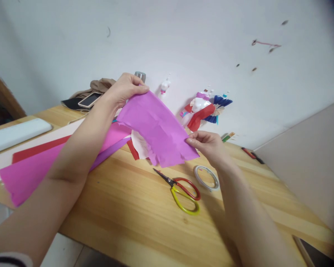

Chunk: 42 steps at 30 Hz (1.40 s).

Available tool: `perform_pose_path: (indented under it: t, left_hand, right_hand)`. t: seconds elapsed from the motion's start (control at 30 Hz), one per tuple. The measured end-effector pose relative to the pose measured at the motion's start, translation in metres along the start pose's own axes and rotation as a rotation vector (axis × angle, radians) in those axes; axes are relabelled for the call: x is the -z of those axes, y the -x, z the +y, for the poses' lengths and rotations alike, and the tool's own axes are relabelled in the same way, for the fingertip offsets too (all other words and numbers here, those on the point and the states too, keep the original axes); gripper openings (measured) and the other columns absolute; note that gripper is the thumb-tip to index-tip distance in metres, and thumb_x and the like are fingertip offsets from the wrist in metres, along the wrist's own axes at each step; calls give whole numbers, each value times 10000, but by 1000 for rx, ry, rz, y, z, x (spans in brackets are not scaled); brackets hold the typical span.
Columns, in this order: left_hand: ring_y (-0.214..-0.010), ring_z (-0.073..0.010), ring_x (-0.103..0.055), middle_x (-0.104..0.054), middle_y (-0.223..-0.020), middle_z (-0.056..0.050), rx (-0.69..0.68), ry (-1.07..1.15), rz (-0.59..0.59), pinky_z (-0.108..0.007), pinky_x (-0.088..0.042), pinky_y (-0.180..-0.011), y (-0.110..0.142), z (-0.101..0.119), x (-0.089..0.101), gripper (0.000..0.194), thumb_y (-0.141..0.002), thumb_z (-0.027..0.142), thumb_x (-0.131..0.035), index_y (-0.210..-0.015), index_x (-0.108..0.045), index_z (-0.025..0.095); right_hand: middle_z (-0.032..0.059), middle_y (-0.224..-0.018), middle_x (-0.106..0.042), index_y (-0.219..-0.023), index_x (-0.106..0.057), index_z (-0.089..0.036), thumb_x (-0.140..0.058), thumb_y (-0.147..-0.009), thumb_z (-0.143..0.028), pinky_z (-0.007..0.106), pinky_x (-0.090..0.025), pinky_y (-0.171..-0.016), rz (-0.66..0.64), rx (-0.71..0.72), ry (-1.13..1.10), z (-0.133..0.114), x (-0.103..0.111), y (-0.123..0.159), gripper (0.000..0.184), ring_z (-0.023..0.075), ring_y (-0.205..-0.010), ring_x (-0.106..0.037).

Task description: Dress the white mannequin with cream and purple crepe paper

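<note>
Both hands are found engaged on one item, a purple paper [161, 128], spread in the air between the two sets of fingers; the left hand [130, 87] pinches its upper corner, thumb and fingers closed on the edge; the right hand [204, 144] pinches the same upper edge near its lower end, fingertips likewise closed on the paper. The long axis slopes down from the left fingers to the right fingers; the sheet's ragged side hangs below that line; neither hand is nearer, as both touch it. Scissors [171, 182] lie on the table [122, 207], below the paper and nearer the right fingers than the left, blades pointing up and leftward; a tape roll [197, 174] lies just below the right fingers; pink paper [39, 163] lies below and left of the left fingers, partly covered by the forearm.
</note>
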<state>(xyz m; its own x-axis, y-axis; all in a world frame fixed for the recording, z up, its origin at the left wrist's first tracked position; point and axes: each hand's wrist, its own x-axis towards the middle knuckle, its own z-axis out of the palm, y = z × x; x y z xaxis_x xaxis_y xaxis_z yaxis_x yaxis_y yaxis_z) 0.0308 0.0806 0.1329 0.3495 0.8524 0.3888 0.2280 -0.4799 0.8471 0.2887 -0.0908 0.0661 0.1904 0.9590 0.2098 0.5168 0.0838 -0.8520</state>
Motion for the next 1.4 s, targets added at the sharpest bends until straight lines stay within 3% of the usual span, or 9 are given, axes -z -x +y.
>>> perform_pose_path:
  t: [0.13, 0.4, 0.63, 0.83, 0.97, 1.13, 1.4]
  left_hand:
    - [-913, -197, -573, -659, -809, -75, 34, 9, -8, -358, -459, -838, 1, 0, 2, 242, -875, 251, -674, -1017, -698, 57]
    - [-679, -117, -504, -534, -636, -12, 113, 131, -110, -330, -450, -728, -1, -6, 8, 84, -871, 163, -661, -832, -687, 93]
    - [-673, -102, -466, -401, -593, 29, 152, 139, -105, -289, -403, -703, -4, -10, 7, 196, -855, 193, -699, -709, -584, 130]
    - [-632, -75, -408, -397, -596, 32, 167, 166, -87, -272, -372, -698, -8, -15, 4, 264, -903, 164, -643, -671, -521, 135]
    - [-672, -88, -428, -419, -605, 34, 147, 227, -117, -305, -409, -771, -7, -17, 6, 236, -913, 138, -607, -690, -532, 150]
    - [-767, -151, -499, -436, -589, 17, 143, 181, -35, -375, -429, -843, -9, -25, 4, 252, -896, 247, -642, -675, -537, 186]
    - [-744, -149, -483, -572, -651, 5, 96, 101, -62, -392, -428, -855, -12, -35, 5, 153, -818, 304, -689, -736, -621, 193]
  right_hand:
    - [7, -638, -677, -660, -673, -253, -776, -705, -463, 305, -482, -547, -12, -5, 35, -1, 4, 1, 238, 144, -563, -621]
    - [26, -657, -721, -687, -739, -262, -793, -693, -437, 299, -517, -542, -94, 10, 83, -3, 16, 1, 183, 161, -574, -659]
    - [31, -602, -695, -626, -714, -241, -763, -726, -460, 290, -505, -527, -91, 20, 187, 3, 21, -1, 245, 153, -542, -638]
    - [32, -711, -733, -691, -723, -252, -786, -690, -463, 317, -540, -621, -154, 39, 207, 10, 25, -3, 221, 195, -677, -686]
    - [24, -679, -715, -670, -687, -257, -779, -701, -464, 325, -536, -635, -63, 18, 106, 5, 23, -1, 229, 179, -655, -676]
    - [15, -617, -676, -660, -623, -266, -793, -683, -534, 359, -556, -609, 87, -13, -66, 8, 23, -5, 318, 164, -556, -646]
    - [6, -553, -644, -654, -660, -256, -843, -632, -519, 320, -519, -532, 119, -66, -125, 13, 28, -6, 321, 141, -491, -615]
